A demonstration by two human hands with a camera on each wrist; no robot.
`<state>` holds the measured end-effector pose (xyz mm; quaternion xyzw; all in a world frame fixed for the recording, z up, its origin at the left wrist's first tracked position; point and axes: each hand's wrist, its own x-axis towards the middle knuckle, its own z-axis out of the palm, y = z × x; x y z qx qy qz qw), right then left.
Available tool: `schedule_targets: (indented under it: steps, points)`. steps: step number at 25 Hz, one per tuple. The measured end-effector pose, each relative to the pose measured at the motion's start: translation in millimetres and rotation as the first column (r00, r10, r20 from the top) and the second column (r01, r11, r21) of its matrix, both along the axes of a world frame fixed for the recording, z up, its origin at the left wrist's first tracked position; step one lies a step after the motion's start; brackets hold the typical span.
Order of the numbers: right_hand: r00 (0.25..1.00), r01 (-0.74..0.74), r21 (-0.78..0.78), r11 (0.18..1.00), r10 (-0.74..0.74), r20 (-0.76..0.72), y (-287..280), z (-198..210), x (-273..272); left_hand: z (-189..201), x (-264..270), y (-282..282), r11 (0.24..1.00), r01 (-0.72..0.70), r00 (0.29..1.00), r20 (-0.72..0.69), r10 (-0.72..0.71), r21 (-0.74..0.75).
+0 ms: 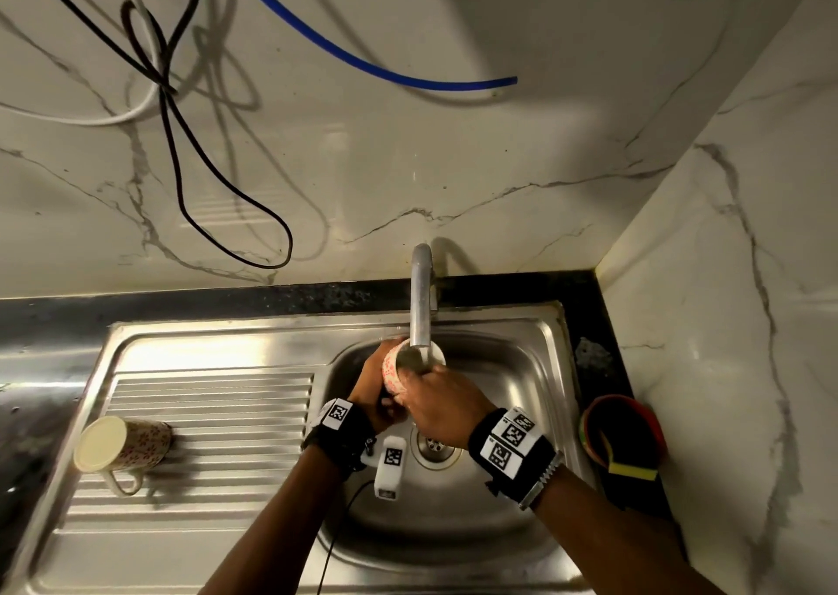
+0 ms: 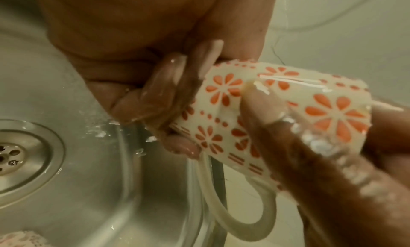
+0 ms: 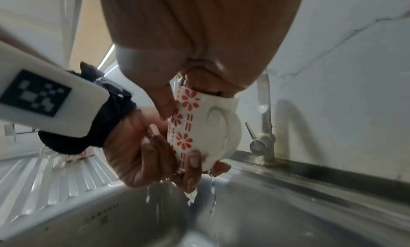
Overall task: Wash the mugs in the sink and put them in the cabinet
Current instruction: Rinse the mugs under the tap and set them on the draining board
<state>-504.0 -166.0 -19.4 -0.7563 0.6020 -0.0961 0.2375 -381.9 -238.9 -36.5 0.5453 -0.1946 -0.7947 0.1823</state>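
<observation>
Steel sink below; both hands' fingers curl round the mug; tap hides its rim.

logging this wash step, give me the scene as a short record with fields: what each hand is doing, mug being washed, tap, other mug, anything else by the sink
left hand: grips the flowered mug from its left side
right hand: holds the mug at its rim, fingers reaching inside
flowered mug: tilted under the tap, over the sink basin
tap: water running off the mug and hands
second mug: lying on its side on the drainboard, handle towards the person
sink: steel, drain below the hands
red bowl: right of the sink, yellow sponge in it
</observation>
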Motion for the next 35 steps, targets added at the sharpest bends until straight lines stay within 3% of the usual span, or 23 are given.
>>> schedule_targets:
  steps: [2, 4, 5, 7, 9, 11, 13, 14, 16, 18, 20, 23, 24, 26, 28, 30, 32, 33, 35]
  points:
    - [1.000, 0.005, -0.193, 0.981, -0.003, 0.012, 1.2, 0.0, -6.4, -7.2, 4.3, 0.5, 0.996, -0.037, 0.999, -0.011, 0.038, 0.076]
    - [0.988, 0.148, -0.366, 0.919, -0.118, 0.103, 7.4, -3.7, -8.5, -9.3, 8.4, 4.5, 0.989, -0.016, 0.999, -0.025, 0.020, 0.144]
    - [0.960, 0.268, -0.367, 0.891, -0.213, 0.182, 9.9, -5.0, -8.5, -10.2, 9.5, 6.2, 0.986, -0.022, 0.999, -0.027, 0.026, 0.163]
    - [0.840, 0.437, -0.102, 0.894, -0.364, 0.402, 12.1, -5.7, -8.7, 2.5, 5.7, 12.2, 0.985, -0.016, 0.999, -0.043, 0.024, 0.170]
    - [0.660, 0.405, 0.229, 0.885, -0.457, 0.596, 13.6, -8.3, -14.1, 16.7, -0.9, 19.5, 0.989, 0.065, 0.998, -0.019, -0.063, 0.131]
    - [0.633, 0.392, 0.300, 0.870, -0.491, 0.599, 14.3, -7.8, -22.7, 17.5, -3.8, 24.9, 0.982, 0.131, 0.991, 0.002, -0.133, 0.134]
    - [0.623, 0.471, 0.289, 0.833, -0.547, 0.559, 11.7, -6.5, -24.4, 11.5, -2.7, 25.4, 0.982, 0.154, 0.984, 0.070, -0.162, 0.108]
    - [0.587, 0.520, 0.294, 0.802, -0.585, 0.560, 10.6, -6.3, -23.0, 7.7, -2.9, 26.8, 0.987, 0.138, 0.985, 0.089, -0.146, 0.086]
    - [0.444, 0.552, 0.376, 0.744, -0.644, 0.623, 6.8, -10.6, -17.0, 2.0, -0.7, 25.6, 0.996, 0.084, 0.994, 0.063, -0.087, 0.042]
    - [0.286, 0.498, 0.505, 0.705, -0.684, 0.671, 7.6, -21.4, -15.0, 1.2, 3.6, 22.1, 1.000, 0.006, 1.000, 0.006, -0.006, 0.019]
    - [0.078, 0.387, 0.680, 0.623, -0.757, 0.649, 12.0, -30.8, -16.5, 3.2, 7.8, 20.3, 0.999, 0.024, 1.000, -0.006, -0.025, -0.043]
    - [-0.258, 0.072, 0.870, 0.488, -0.833, 0.489, 22.5, -38.6, -18.4, 3.3, 6.0, 26.7, 0.914, 0.319, 0.931, 0.264, -0.253, -0.251]
    - [-0.319, -0.003, 0.895, 0.446, -0.849, 0.422, 24.4, -38.1, -17.5, 3.5, 4.2, 28.5, 0.869, 0.381, 0.900, 0.343, -0.270, -0.316]
    - [-0.290, -0.032, 0.914, 0.404, -0.879, 0.378, 26.0, -42.6, -13.7, 4.0, 2.6, 26.5, 0.749, 0.519, 0.791, 0.563, -0.238, -0.413]
    - [-0.232, 0.000, 0.922, 0.387, -0.897, 0.376, 24.9, -48.8, -11.9, 10.3, 1.0, 23.0, 0.579, 0.717, 0.571, 0.804, -0.168, -0.388]
    - [-0.292, -0.036, 0.924, 0.382, -0.888, 0.355, 22.4, -49.2, -12.7, 16.8, -3.6, 20.4, 0.458, 0.827, 0.416, 0.903, -0.104, -0.328]
    - [-0.405, -0.095, 0.903, 0.418, -0.846, 0.349, 18.5, -42.5, -16.1, 17.3, -8.3, 18.0, 0.422, 0.846, 0.402, 0.910, -0.101, -0.327]
    - [-0.449, -0.114, 0.891, 0.439, -0.823, 0.348, 17.0, -40.4, -17.9, 15.2, -8.1, 17.4, 0.424, 0.834, 0.437, 0.892, -0.114, -0.354]
    - [-0.514, -0.119, 0.871, 0.477, -0.780, 0.356, 14.5, -38.4, -22.7, 3.9, -5.5, 13.6, 0.527, 0.704, 0.633, 0.757, -0.162, -0.476]
